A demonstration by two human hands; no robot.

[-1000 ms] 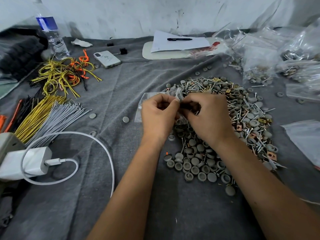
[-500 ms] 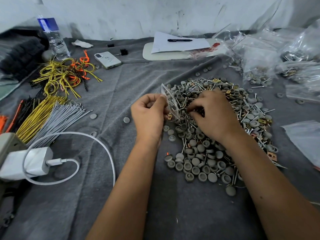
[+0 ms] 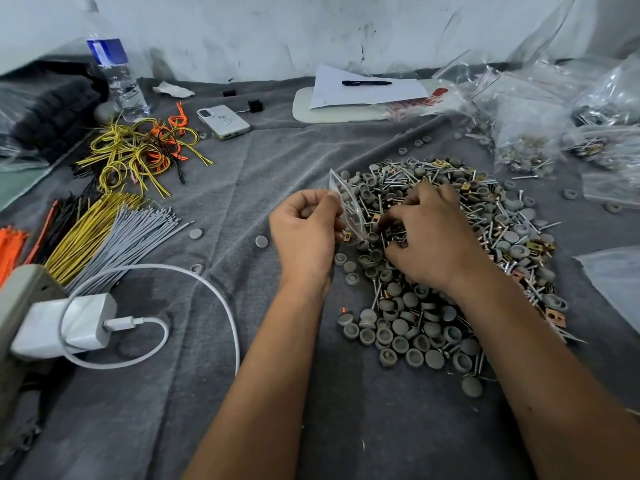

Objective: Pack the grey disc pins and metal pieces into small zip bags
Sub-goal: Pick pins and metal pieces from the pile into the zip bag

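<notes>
A wide pile of grey disc pins, screws and small copper-coloured metal pieces [image 3: 460, 271] lies on the grey cloth [image 3: 242, 393] right of centre. My left hand [image 3: 304, 230] pinches a small clear zip bag [image 3: 346, 206] upright at the pile's left edge; a small metal piece shows near the bag's bottom. My right hand [image 3: 429, 237] reaches into the pile beside the bag's mouth, fingers curled down among the pieces. What those fingertips hold is hidden.
Bundles of yellow, grey, black and orange wires [image 3: 104, 230] lie at left, a white charger with its cable [image 3: 69, 327] at front left. A phone [image 3: 223, 121], a water bottle [image 3: 114, 74], paper with a pen [image 3: 363, 88] stand behind. Filled plastic bags [image 3: 540, 133] crowd the right.
My hands were together on the bag a second ago. The left hand has since drawn left and stood the bag upright, while the right hand has dropped into the pile.
</notes>
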